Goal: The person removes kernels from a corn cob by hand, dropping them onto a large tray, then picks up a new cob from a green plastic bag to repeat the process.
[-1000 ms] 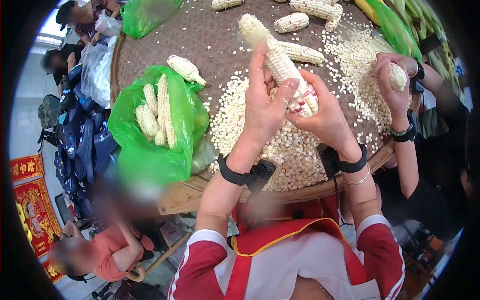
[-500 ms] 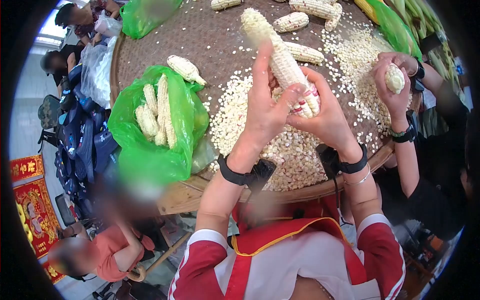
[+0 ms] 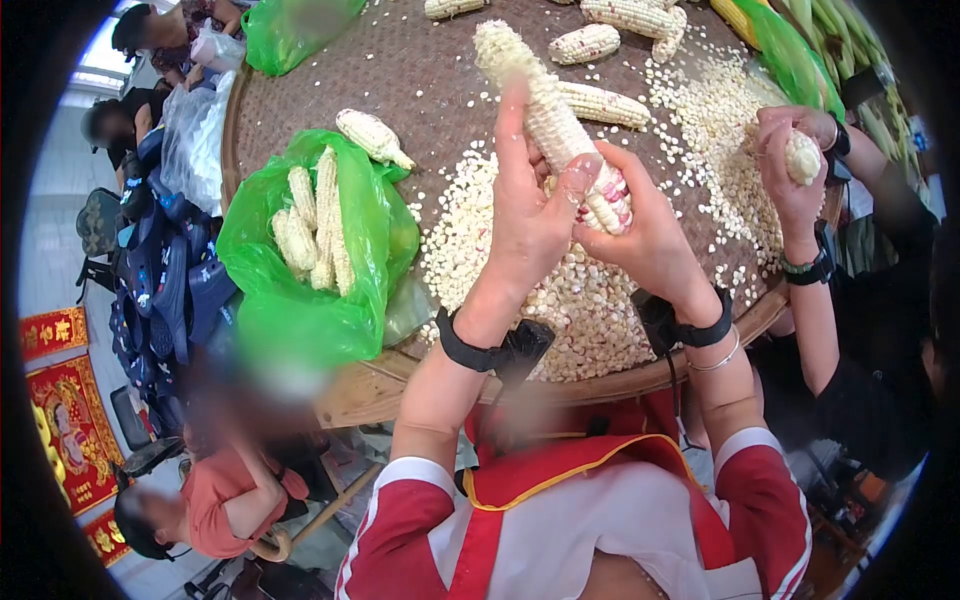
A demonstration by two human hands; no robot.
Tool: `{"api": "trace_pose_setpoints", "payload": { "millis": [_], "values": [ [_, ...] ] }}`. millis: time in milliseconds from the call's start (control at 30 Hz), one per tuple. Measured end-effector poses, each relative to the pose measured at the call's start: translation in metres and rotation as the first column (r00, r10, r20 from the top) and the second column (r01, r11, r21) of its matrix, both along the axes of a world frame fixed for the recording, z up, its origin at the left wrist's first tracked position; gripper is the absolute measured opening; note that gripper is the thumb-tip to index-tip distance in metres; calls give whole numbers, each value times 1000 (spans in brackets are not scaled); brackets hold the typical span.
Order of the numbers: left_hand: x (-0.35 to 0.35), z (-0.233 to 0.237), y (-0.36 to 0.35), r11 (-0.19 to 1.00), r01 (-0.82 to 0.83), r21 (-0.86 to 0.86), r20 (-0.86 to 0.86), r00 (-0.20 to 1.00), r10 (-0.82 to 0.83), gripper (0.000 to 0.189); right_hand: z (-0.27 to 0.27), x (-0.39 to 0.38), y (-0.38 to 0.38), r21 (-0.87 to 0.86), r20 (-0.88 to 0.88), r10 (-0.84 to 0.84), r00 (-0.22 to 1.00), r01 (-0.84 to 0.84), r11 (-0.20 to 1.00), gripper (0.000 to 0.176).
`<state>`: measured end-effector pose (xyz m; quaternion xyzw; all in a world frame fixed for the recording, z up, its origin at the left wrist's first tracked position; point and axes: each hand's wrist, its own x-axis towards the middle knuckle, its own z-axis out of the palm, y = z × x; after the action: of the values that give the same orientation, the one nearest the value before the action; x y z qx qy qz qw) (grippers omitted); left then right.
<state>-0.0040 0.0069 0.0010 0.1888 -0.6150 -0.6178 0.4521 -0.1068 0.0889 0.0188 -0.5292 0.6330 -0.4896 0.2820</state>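
Between my two hands is a pale corn cob (image 3: 548,110), tilted with its far end up and to the left. Most of it looks bare of kernels, while white and red kernels remain on the end near my palms. My left hand (image 3: 530,200) wraps around the cob's middle, its thumb pressing close to the kernels. Around the lower end curl the fingers of my right hand (image 3: 645,225). Beneath both hands lies a heap of loose white and reddish kernels (image 3: 590,325) on a large round woven tray (image 3: 440,100).
A green plastic bag (image 3: 375,240) holding several stripped cobs stands at left, near a whole cob (image 3: 372,136). More cobs (image 3: 585,44) lie at the back. At right, a co-worker's hands (image 3: 795,180) hold another cob. The tray's wooden rim (image 3: 620,388) runs before me.
The cob in my hands has shifted slightly left and turned a little. My left thumb has moved slightly up. The co-worker's cob has turned and moved slightly right.
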Motion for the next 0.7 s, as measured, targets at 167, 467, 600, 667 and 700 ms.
{"api": "trace_pose_setpoints", "payload": {
  "millis": [167, 467, 600, 667, 700],
  "values": [
    [-1, -10, -9, 994, 27, 103, -134, 991, -13, 68, -3, -6, -1, -30, 123, 23, 992, -19, 999, 62],
    [1, -3, -3, 998, 59, -18, -43, 997, -60, 64, 1, 0, 0, 16, 114, -16, 993, 14, 1000, 63],
    [0, -1, -4, 998, -27, -54, 20, 999, 28, 64, -3, -3, -1, -7, 143, -18, 990, 19, 1000, 62],
    [-3, 3, -2, 978, 82, 192, -217, 975, -39, 63, -1, -3, -1, 20, 179, -19, 984, 16, 1000, 61],
    [-5, 5, 0, 977, 85, 193, -218, 975, -42, 63, -1, -3, -1, 21, 178, -23, 984, 19, 1000, 61]
  ]
}}
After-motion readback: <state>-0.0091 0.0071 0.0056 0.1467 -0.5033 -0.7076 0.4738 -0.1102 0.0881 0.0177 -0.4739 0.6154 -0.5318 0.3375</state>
